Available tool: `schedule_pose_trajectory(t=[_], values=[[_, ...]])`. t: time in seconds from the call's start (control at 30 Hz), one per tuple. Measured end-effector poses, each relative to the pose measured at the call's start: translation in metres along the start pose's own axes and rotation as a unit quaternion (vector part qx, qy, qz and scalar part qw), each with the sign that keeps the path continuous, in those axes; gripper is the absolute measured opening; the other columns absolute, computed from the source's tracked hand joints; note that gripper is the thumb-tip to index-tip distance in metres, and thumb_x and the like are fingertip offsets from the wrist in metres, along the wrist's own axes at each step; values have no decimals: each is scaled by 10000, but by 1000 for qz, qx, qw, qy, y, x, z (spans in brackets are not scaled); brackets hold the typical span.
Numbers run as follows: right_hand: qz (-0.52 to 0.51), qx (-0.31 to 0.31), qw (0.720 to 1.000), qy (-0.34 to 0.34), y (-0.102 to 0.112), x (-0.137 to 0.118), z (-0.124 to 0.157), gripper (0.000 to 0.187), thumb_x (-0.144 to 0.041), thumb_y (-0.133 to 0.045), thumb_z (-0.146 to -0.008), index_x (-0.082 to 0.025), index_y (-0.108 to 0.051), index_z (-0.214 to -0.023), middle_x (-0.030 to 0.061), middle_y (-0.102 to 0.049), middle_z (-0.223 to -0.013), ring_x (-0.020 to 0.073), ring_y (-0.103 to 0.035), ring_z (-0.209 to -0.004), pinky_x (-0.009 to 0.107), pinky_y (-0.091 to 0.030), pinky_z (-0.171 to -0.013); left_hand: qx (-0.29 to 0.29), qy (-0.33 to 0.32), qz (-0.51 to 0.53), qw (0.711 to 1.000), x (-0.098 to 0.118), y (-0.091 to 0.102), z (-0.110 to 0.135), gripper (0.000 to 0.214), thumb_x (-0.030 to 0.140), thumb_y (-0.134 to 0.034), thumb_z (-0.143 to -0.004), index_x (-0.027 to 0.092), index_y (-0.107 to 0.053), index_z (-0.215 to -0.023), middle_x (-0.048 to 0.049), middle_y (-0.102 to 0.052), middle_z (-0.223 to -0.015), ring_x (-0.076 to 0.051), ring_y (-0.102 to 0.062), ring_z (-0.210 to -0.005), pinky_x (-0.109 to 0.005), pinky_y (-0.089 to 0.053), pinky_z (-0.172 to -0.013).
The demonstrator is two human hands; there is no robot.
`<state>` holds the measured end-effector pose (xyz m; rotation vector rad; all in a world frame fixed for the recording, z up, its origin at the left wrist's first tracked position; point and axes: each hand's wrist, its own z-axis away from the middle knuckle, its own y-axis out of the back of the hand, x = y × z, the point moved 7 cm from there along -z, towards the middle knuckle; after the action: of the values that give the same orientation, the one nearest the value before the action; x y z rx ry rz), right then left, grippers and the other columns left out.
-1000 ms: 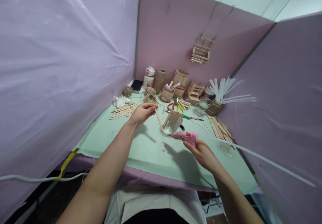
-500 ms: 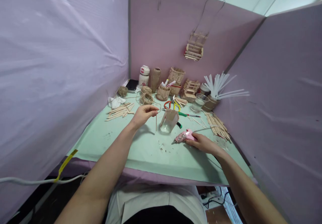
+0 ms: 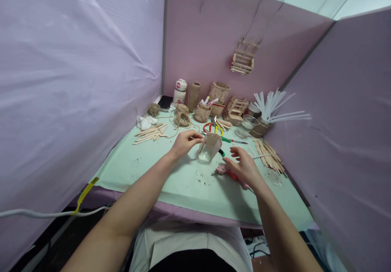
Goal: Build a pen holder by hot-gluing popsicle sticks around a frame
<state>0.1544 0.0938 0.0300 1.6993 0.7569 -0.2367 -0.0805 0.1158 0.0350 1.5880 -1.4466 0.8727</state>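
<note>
A clear cup with flat wooden sticks around part of its side stands mid-table. My left hand is at the cup's left rim, thumb and fingers pinched on a thin wooden stick that now barely shows against the cup's side. To the right of the cup, my right hand hovers with its fingers apart and holds nothing. Beneath it a pink hot glue gun lies on the table, nozzle toward the left and partly covered by the hand.
Wooden sticks lie at left, more sticks at right. Behind the cup are pliers, a green-handled tool and twine rolls. A clear empty cup stands near white glue sticks. A small stick rack hangs behind.
My left hand has brought the thin stick rightward to the cup's side. My right hand has let go of the glue gun and lifted, opening its fingers. The view has shifted slightly.
</note>
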Motion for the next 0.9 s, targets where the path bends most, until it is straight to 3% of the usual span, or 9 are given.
schedule_pose_trajectory(t=[0.13,0.33,0.9], values=[[-114,24,993,-6,-14,-1,-11,681,-533,-665,-727,-207,-444,-1282,155,-556,-1244,285,-581,-1072,458,-516,-838,-6,-13,-16,1000,0,-4,0,111,271,-687,-722,172,-715,-763,-49,-686,-799,-168,-609,-777,-287,-467,-734],[-231,2,973,0,-26,-2,-24,852,-479,-755,-667,-264,-323,-1369,161,-394,-1429,305,-469,-1256,485,-472,-957,-6,-25,-26,999,-2,-5,-1,112,276,-687,-731,175,-716,-770,-50,-686,-808,-166,-610,-782,-286,-467,-746],[-250,-5,968,30,-27,-17,-32,818,-461,-760,-670,-277,-346,-1352,160,-367,-1442,297,-442,-1281,476,-478,-958,-28,-35,-47,998,-4,-9,0,88,257,-674,-743,192,-726,-768,-42,-698,-809,-164,-615,-770,-290,-466,-760]])
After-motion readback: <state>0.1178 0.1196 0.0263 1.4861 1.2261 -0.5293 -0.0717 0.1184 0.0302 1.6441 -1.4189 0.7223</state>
